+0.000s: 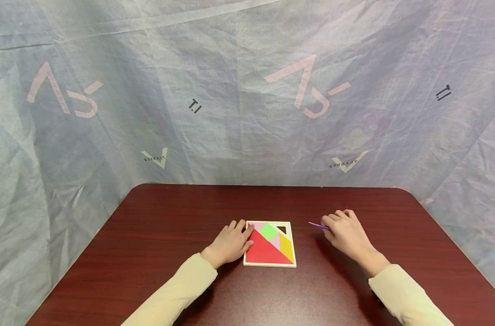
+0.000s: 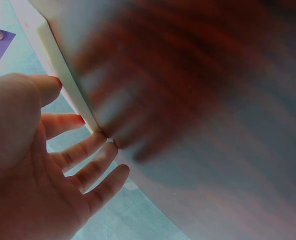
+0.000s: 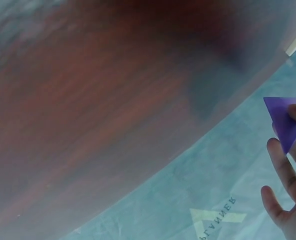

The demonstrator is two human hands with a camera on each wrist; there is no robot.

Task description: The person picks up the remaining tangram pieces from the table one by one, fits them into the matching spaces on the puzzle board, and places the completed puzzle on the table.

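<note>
A square tangram board (image 1: 268,264) with a pale frame lies on the table. Red, pink, green and yellow pieces sit inside it, and a dark triangular gap (image 1: 283,230) shows at its upper right. My left hand (image 1: 231,242) rests at the board's left side, thumb and index fingertips on its surface; in the left wrist view its fingers (image 2: 83,150) are spread along the edge. To the right of the board, my right hand (image 1: 348,233) pinches a purple triangle tangram piece (image 3: 283,117) above the table. The head view shows that piece nearly edge-on.
The dark red wooden table (image 1: 182,208) reaches back to a grey cloth curtain (image 1: 215,136) printed with letters and shapes. The curtain also hangs along both sides of the table.
</note>
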